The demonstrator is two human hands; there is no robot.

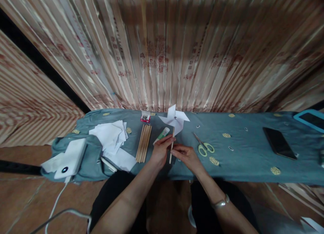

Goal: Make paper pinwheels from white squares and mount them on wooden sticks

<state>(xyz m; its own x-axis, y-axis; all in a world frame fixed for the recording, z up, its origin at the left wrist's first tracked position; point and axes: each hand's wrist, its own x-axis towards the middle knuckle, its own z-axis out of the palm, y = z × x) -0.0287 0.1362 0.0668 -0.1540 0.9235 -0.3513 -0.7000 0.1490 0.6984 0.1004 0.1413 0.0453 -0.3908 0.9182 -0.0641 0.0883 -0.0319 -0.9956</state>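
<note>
Clock centred on my two hands, 12 towards the far edge.

Item: white paper pinwheel with pointed blades (178, 122). At 12, just beyond my fingers, over the surface with a teal cloth cover (245, 163). A round silvery pin head (175, 118) sits at its middle, apparently to fix the blades to the stick.

Item: slim pale wooden stick (170, 158). Runs from the pinwheel towards 6, through both grips.

Left grip (162, 148): narrow, thumb and fingers on the stick just below the blades; I judge this steadies the head while leaving the paper uncrushed.

Right grip (182, 153): narrow, fingertips pinching the stick lower down, presumably as a second support against twisting.

Item: green-and-white tube (163, 134). At 10, just beside the left grip, partly hidden by it.

Item: bundle of pale wooden sticks (143, 144). At 9, laid side by side, likely for easy picking.

Item: small red box of silvery pins (145, 118). Between 10 and 11, lid up, contents exposed, seemingly for quick access.

Item: loose pile of white paper pieces (110, 134). Beyond the bundle, between 9 and 10.

Item: scissors with pale green handles (205, 148). At 3, handles nearer me, which would suit a right-hand pickup.
</note>
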